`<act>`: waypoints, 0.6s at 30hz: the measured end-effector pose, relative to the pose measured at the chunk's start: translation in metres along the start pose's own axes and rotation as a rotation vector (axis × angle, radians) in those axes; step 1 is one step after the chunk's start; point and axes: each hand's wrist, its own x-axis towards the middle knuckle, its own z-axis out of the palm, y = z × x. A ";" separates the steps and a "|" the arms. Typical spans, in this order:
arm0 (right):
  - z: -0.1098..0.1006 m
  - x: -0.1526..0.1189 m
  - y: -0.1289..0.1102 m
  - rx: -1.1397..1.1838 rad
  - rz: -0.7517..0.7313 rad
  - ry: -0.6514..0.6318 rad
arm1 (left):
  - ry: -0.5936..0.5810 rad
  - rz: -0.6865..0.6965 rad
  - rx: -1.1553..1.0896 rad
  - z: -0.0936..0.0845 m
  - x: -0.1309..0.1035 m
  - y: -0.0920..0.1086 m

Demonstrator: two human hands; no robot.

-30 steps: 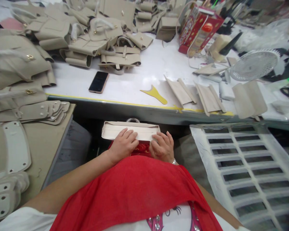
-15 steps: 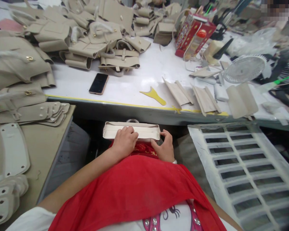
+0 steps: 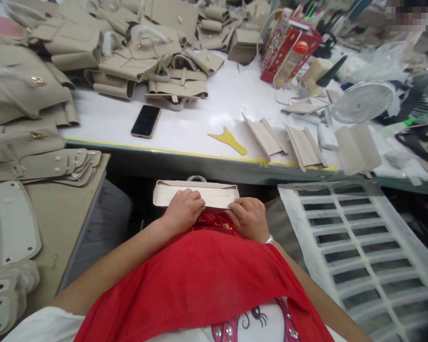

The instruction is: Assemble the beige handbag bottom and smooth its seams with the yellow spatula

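A beige handbag [image 3: 192, 188] rests at my lap, its long pale side facing up and a curved handle showing behind it. My left hand [image 3: 185, 209] lies over the bag's near edge around the middle, its fingers bent and closed on that edge. At the near right corner my right hand [image 3: 251, 218] pinches the edge, thumb underneath and fingers on top. The bag's lower part is hidden by my hands and the red apron [image 3: 196, 280].
Beige handbags [image 3: 139, 52] are heaped on the white table [image 3: 107, 118]. A phone [image 3: 146, 121], a yellow tool [image 3: 228, 140], folded beige pieces [image 3: 266, 135] and a fan [image 3: 364, 102] lie nearer. A slotted white rack [image 3: 358, 237] stands right; flat parts [image 3: 17, 223] cover a left board.
My right hand has turned from an open grasp round the bag's right end to a pinch on its near right corner. My left hand stays on the near edge, almost unmoved.
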 end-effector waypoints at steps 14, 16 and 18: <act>0.014 0.003 -0.008 -0.119 -0.123 0.082 | 0.129 0.158 0.175 0.010 0.002 0.003; 0.014 0.004 -0.011 -0.127 -0.068 0.050 | 0.093 0.139 0.182 0.009 0.002 0.004; 0.014 0.004 -0.015 -0.135 0.017 0.013 | 0.046 0.107 0.181 0.007 0.003 0.005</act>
